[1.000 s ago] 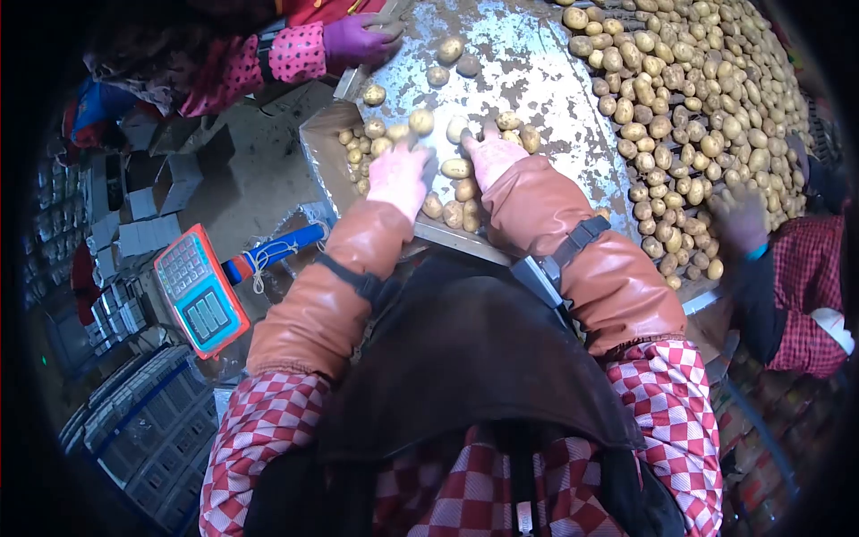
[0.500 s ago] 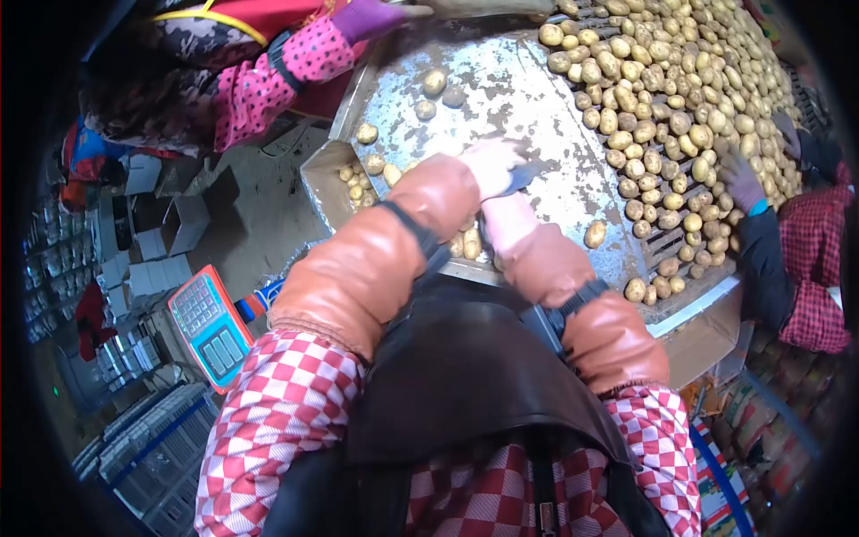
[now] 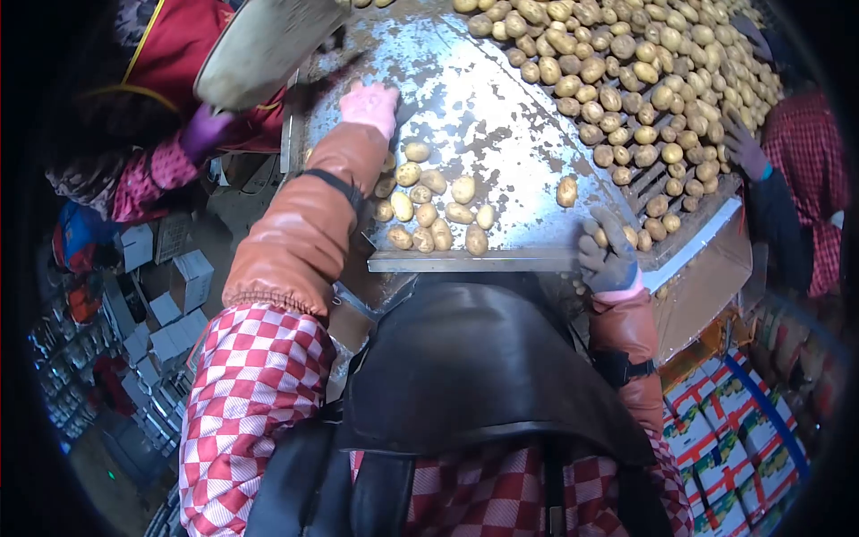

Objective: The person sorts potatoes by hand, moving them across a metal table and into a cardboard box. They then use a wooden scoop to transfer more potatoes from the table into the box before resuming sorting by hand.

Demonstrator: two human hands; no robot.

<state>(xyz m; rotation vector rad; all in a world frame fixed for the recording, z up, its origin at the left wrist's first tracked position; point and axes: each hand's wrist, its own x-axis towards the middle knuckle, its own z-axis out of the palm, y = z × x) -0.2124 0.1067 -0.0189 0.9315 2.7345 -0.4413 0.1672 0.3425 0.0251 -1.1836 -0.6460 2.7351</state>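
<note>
Right hand: fingers parted at the metal table's near edge; contact with the potato between them cannot be told. Loose potatoes are partly hidden by the left forearm. Left hand: fingers seemingly bent, tips indistinct, grip uncertain. Potato heap: cut off above.

Yellow to tan, with brown patches, on the potatoes; silvery grey, darkly mottled, on the counter. Plain pink on the left hand; grey on the right hand. Orange-brown on the sleeve covers, black on their straps. Red-and-white checks on the sleeves; plain black on the apron. Purple on a co-worker's glove; dark red checks on another co-worker's jacket. Red and white on the cartons.
</note>
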